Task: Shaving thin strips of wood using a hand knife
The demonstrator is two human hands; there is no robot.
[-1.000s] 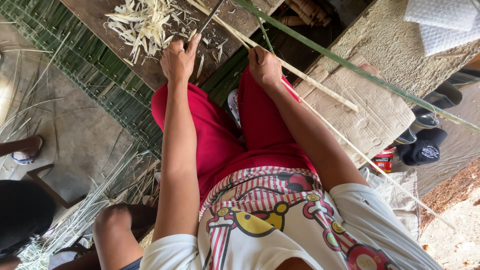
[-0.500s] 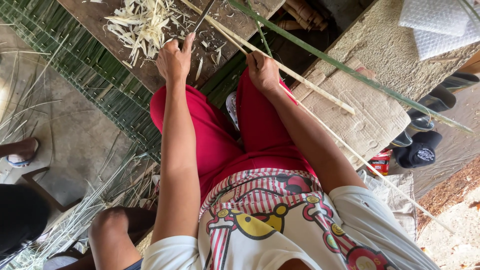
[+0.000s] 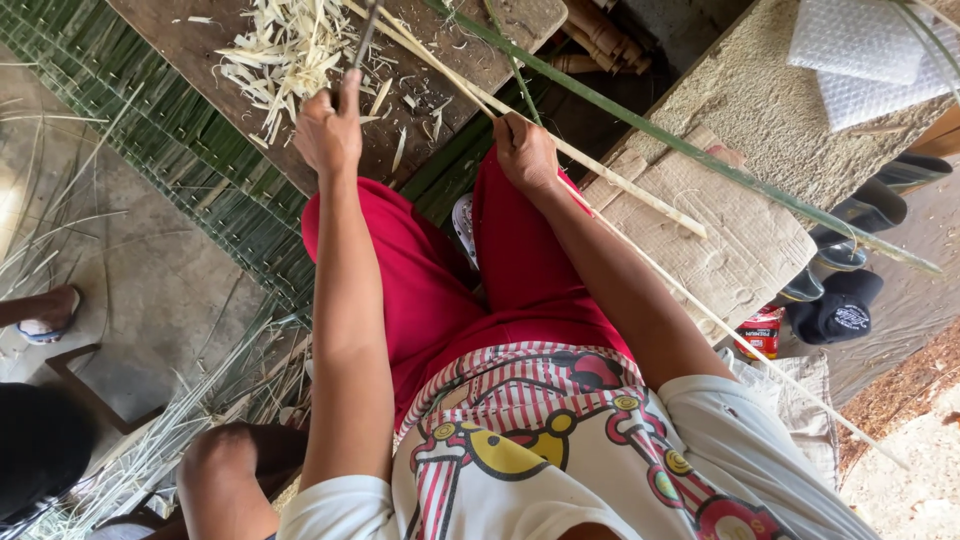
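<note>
My left hand [image 3: 328, 130] is closed around the handle of a thin dark knife [image 3: 365, 38] whose blade points away over a brown wooden board [image 3: 200, 50]. My right hand [image 3: 525, 150] grips long pale bamboo strips [image 3: 620, 190] that run from the board back past my right arm. A heap of pale shavings [image 3: 285, 55] lies on the board just beyond my left hand. A long green stalk [image 3: 720, 165] crosses to the right of my right hand. I wear red trousers [image 3: 420, 290].
A green woven mat [image 3: 190, 170] lies under the board on the concrete floor. A cardboard sheet [image 3: 740, 240], dark shoes [image 3: 835, 310] and a small red pack [image 3: 762, 330] sit to the right. Another person's foot [image 3: 45, 315] and knee [image 3: 225, 470] are at the left.
My left hand and the knife have drifted slightly left and toward me. My right hand keeps its hold on the strips, almost still. The neighbour's knee has sunk lower in view.
</note>
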